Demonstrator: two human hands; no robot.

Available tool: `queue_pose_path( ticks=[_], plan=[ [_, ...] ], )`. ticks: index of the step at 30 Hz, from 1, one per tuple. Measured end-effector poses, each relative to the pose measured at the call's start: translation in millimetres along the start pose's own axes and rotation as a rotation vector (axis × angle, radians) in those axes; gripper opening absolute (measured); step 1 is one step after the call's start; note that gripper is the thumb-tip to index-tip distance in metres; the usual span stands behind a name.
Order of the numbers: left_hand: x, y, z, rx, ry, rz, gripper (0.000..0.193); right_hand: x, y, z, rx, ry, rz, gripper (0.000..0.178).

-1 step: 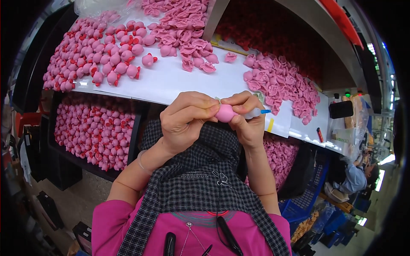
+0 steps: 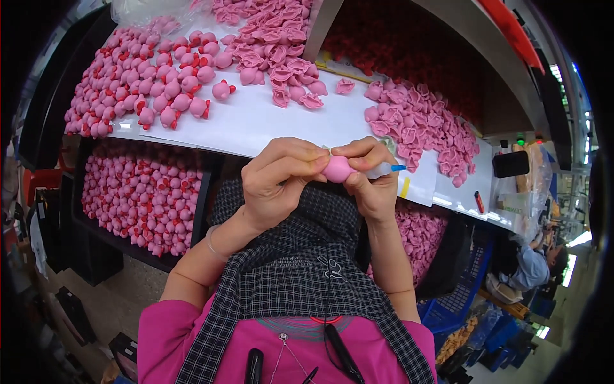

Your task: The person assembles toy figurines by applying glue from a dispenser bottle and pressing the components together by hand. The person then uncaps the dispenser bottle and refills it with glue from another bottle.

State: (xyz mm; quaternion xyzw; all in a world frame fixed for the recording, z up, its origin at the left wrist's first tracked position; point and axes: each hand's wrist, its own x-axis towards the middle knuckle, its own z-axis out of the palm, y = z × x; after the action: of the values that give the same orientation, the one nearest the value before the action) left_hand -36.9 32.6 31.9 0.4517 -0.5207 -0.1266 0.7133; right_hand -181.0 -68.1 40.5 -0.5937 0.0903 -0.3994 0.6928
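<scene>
Above my lap, near the table's front edge, both hands pinch a smooth pink rounded toy part [image 2: 338,170]. My left hand [image 2: 276,182] is closed, its thumb and fingertips on the part's left side. My right hand [image 2: 376,192] is closed too, with thumb and index finger on the part's right side. The same right hand also keeps hold of a small translucent bottle [image 2: 378,170] with a thin blue tip [image 2: 398,168] pointing right. Most of that bottle is hidden by the fingers.
Round pink pieces with red parts [image 2: 169,89] cover the table's left. Hollow pink shells [image 2: 416,115] lie at right and far middle. Below the tabletop, a black bin [image 2: 198,211] holds pink-and-red pieces. A red pen [image 2: 479,202] and a black phone-like object [image 2: 510,164] lie right.
</scene>
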Motion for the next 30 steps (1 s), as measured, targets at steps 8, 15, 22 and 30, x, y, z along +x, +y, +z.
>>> queue_pose_path(
  ticks=[8, 15, 22, 30],
  plan=[
    [9, -6, -10, 0.065, -0.344, -0.259, 0.034, -2, 2, -6, -0.314, 0.037, -0.032, 0.032],
    [0, -19, -12, -0.559, -0.201, -0.517, 0.038, -3, -5, 7, -0.501, 0.058, -0.008, 0.047],
    [-5, -28, -11, -0.43, -0.17, -0.349, 0.033, -6, 6, 6, -0.473, 0.051, -0.096, 0.048],
    [-1, -38, -17, -0.519, -0.027, -0.498, 0.043, -7, 9, -4, -0.818, 0.094, 0.155, 0.04]
  ],
)
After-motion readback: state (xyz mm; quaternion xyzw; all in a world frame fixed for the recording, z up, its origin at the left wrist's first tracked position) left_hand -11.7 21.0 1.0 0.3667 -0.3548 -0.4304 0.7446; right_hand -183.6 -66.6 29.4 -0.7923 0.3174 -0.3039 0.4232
